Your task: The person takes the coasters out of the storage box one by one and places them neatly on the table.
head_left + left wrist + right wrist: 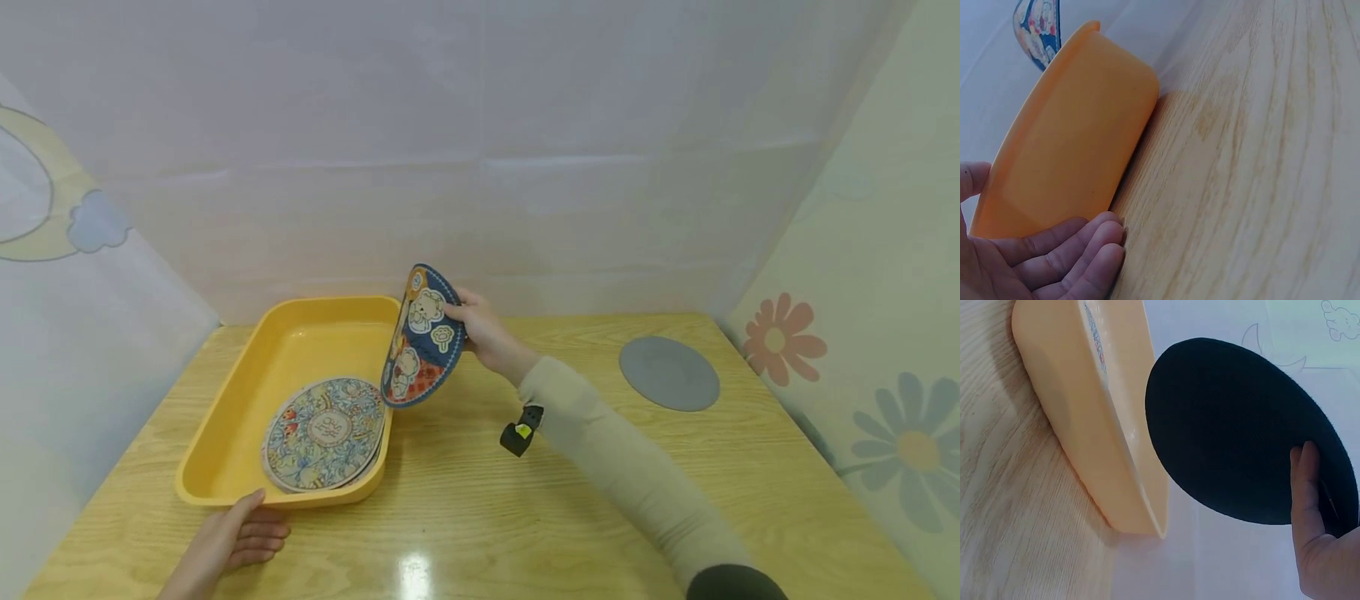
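Head: yellow tray [322,346] on wood-grain table [495,508], pale wall [480,158] behind.

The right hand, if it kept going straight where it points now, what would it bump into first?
Beyond the patterned mat that the right hand pinches, probably the pale back wall, above the far edge of the yellow tray, though depth is unclear.

Soft light, 1 white glare spot on the table [480,525]
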`<state>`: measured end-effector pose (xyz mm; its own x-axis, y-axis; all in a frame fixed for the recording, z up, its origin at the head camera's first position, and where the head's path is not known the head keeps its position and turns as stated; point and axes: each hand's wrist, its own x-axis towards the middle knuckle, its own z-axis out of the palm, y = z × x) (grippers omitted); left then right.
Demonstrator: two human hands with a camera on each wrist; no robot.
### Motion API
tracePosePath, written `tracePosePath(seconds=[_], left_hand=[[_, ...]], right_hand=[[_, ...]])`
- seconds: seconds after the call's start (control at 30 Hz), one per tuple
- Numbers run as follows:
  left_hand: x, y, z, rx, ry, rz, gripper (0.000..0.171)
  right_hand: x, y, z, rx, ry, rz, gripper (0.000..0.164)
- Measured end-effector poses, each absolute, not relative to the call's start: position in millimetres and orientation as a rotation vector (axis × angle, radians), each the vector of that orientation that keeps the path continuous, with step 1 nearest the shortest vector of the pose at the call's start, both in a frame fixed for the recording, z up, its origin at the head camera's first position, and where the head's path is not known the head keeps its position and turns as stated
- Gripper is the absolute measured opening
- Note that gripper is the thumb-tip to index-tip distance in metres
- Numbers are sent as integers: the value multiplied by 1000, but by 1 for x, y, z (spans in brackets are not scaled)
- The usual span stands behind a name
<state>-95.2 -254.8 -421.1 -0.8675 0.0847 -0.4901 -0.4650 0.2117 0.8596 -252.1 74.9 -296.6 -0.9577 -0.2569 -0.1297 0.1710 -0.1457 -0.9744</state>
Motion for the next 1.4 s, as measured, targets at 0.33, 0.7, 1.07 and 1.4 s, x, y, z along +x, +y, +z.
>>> tracePosePath(seconds=[0.33, 0.7, 1.07, 1.4], left_hand=[[-96, -257, -422, -391, 2040, 1718, 66], [-96, -264, -422, -328, 2003, 1718, 65], [-96, -264, -420, -322, 2018, 1698, 66], [-96, -263, -421, -321, 2016, 1691, 67]], right_hand=[[-252, 91, -298, -103, 1786, -2203, 43], [-256, 104, -302, -59, 1795, -2228, 42], [-259, 119, -309, -5, 1844, -2207, 42], [-265, 137, -319, 71, 1895, -2185, 42]])
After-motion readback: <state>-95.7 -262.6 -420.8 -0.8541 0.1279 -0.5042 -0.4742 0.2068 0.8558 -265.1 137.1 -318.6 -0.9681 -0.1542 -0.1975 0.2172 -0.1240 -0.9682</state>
